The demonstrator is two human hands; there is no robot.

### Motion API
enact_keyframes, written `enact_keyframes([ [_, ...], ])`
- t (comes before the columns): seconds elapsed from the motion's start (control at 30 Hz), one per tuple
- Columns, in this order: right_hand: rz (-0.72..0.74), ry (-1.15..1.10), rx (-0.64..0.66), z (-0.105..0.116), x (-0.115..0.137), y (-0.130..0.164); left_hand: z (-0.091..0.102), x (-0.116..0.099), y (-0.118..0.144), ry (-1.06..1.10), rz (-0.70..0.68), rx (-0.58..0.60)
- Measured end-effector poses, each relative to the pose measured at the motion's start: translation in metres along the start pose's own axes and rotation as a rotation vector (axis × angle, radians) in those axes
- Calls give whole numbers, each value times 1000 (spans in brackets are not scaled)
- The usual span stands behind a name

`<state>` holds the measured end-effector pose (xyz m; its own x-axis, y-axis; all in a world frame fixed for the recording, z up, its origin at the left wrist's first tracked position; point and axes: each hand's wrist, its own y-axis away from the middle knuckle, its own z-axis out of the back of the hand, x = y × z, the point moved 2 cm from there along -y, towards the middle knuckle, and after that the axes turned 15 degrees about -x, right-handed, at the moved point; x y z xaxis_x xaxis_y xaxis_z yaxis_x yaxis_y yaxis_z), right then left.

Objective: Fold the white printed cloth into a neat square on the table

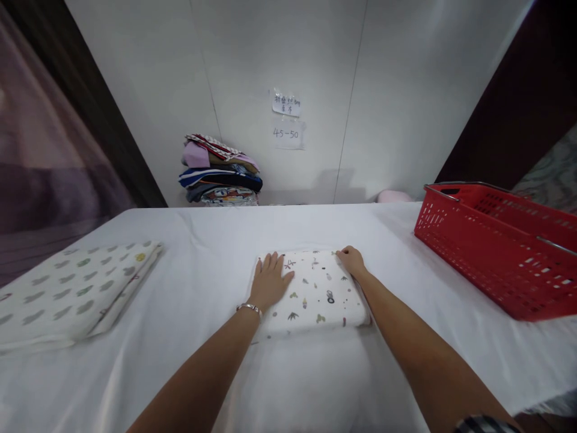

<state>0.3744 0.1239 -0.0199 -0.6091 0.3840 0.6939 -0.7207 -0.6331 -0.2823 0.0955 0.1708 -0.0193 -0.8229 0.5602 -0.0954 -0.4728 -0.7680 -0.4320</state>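
A folded white cloth printed with small plants and other little figures lies flat on the table in front of me. My left hand, with a silver bracelet at the wrist, rests on the cloth's left part, fingers spread. At the far right corner, my right hand has its fingers closed on the cloth's edge. Off to the left lies another folded white cloth with grey, green and yellow shapes; neither hand touches it.
A white sheet covers the table. To the right stands a red perforated basket with metal handles. Behind the table's back edge is a stack of folded fabrics. Two paper notes are stuck to the grey wall.
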Motion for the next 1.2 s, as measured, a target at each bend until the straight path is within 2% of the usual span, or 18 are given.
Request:
enact_keyframes([
  [0.4, 83, -15, 124, -9, -1, -8, 0, 0, 0, 11, 8, 1],
  [0.8, 116, 50, 118, -10, -2, -5, 4, -3, 0, 20, 9, 10],
  [0.97, 137, 72, 111, -11, -3, -4, 7, 0, -2, 57, 26, 42],
  [1.07, 150, 72, 112, -12, -3, -4, 12, 3, -10, 95, 62, 114],
  [1.2, 160, 68, 113, -12, -2, -4, 23, -12, -22, 93, 94, 164],
])
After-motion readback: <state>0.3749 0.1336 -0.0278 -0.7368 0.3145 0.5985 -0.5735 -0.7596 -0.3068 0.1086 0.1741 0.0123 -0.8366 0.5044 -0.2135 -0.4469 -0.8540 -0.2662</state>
